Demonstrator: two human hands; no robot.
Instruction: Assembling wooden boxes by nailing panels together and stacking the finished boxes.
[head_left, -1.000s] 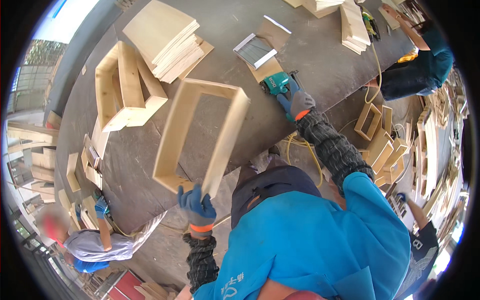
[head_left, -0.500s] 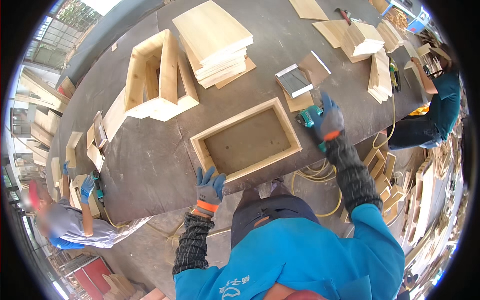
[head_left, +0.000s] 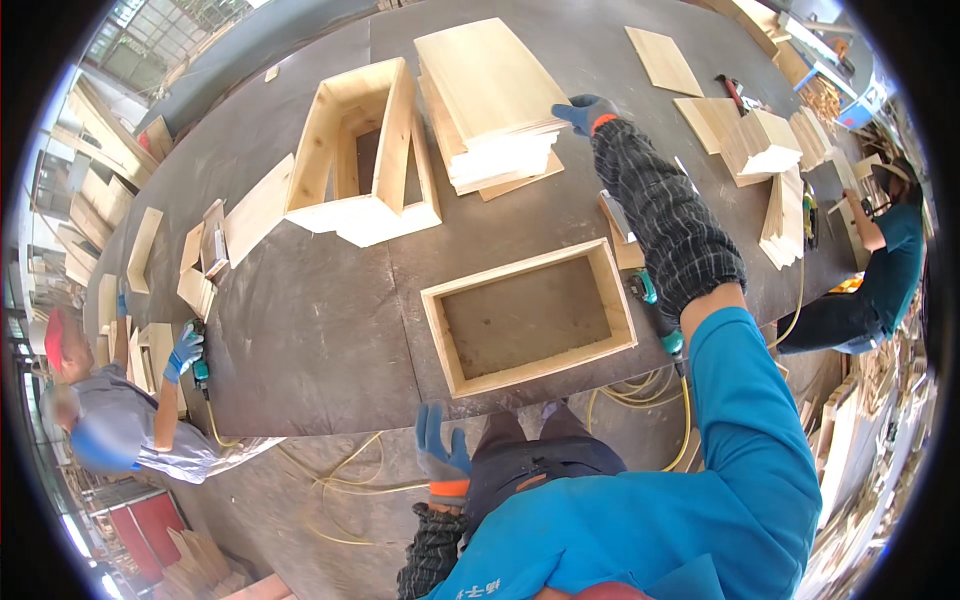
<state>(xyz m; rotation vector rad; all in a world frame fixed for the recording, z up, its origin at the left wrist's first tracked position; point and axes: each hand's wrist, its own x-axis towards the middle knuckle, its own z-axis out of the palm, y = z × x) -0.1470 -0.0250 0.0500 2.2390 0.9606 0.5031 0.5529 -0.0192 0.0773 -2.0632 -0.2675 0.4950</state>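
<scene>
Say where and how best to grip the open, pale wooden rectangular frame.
Likely best: pinch the pale wooden rectangular frame midway along its near long wall, left hand coming from above on the wearer's side, fingers inside, thumb outside. Its thin walls stand upright and its open middle leaves room.

I have a broad, dark, scuffed bench (head_left: 310, 340) across the middle of my view. Upper left, I see a gridded window (head_left: 145, 50) in pale light, and beside it a blue-grey strip (head_left: 232, 78), wall or floor, I can't tell. Lower left, I get dull brownish-grey floor (head_left: 255, 515) and a red panel (head_left: 150, 535).
</scene>
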